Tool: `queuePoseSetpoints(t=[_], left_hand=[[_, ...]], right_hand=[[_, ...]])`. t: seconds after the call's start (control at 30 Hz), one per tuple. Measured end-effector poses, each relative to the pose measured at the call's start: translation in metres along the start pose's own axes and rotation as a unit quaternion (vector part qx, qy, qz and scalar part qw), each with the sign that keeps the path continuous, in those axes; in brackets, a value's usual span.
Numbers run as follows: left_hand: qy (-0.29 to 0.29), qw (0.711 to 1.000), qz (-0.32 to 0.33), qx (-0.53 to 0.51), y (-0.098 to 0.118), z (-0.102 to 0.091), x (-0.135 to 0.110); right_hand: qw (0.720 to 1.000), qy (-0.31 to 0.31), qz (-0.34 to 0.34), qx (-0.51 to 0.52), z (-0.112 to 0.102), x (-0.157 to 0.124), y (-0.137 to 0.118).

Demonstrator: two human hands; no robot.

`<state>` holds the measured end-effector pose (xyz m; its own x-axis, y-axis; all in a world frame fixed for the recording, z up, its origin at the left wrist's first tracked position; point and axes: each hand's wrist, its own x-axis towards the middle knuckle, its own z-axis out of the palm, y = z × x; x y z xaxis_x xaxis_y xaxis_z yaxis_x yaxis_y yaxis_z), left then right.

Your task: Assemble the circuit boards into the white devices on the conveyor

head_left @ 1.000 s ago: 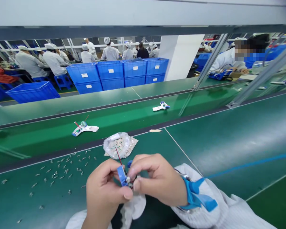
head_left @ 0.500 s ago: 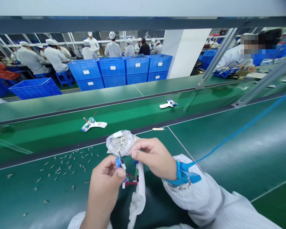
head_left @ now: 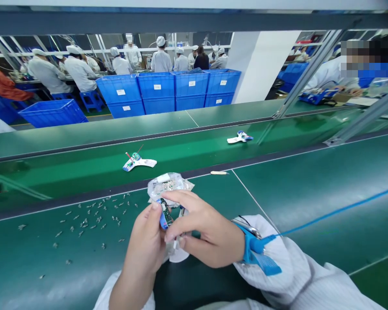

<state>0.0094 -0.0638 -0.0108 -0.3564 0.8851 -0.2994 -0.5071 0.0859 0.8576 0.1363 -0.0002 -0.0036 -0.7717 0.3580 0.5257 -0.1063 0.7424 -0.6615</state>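
Note:
My left hand (head_left: 147, 243) and my right hand (head_left: 203, 230) meet low in the middle over the green bench. Both pinch a small blue-and-green circuit part (head_left: 164, 214) with thin wires; a white plastic shell (head_left: 177, 254) hangs beneath it between the hands. My right wrist wears a blue strap (head_left: 257, 249) with a blue cord running off to the right. Just beyond my fingers lies a clear plastic bag (head_left: 170, 185) of small parts. Several tiny metal pieces (head_left: 93, 215) are scattered on the mat to the left.
On the green conveyor belt (head_left: 84, 172) lie two white assemblies, a near assembly (head_left: 139, 162) and a far assembly (head_left: 239, 138). Blue crates (head_left: 158, 92) stand behind it, with several people in white coats at work. Metal frame posts (head_left: 304, 73) rise at the right.
My hands spread apart with the wired part and its white shell dangling, then closed together again on the part. The assemblies on the belt shifted right in view.

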Motion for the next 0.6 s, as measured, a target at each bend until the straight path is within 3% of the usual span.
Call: queuePoseSetpoints(t=[0.2,0.37,0.43,0.6], left_hand=[[0.005,1.0,0.004,0.011,-0.002,-0.001,0.0],[0.015,0.997,0.047,0.058,-0.007,-0.002,-0.001],[0.027,0.994,0.066,0.08,-0.008,0.0,-0.004],[0.05,0.975,0.089,0.199,-0.006,0.009,-0.019]], right_hand=[[0.999,-0.005,0.037,0.029,0.006,-0.008,0.006],[0.97,0.145,0.136,0.142,0.007,-0.009,0.003],[0.96,0.171,0.156,0.159,0.005,-0.005,-0.001],[0.968,0.084,0.179,0.157,-0.008,0.008,-0.013]])
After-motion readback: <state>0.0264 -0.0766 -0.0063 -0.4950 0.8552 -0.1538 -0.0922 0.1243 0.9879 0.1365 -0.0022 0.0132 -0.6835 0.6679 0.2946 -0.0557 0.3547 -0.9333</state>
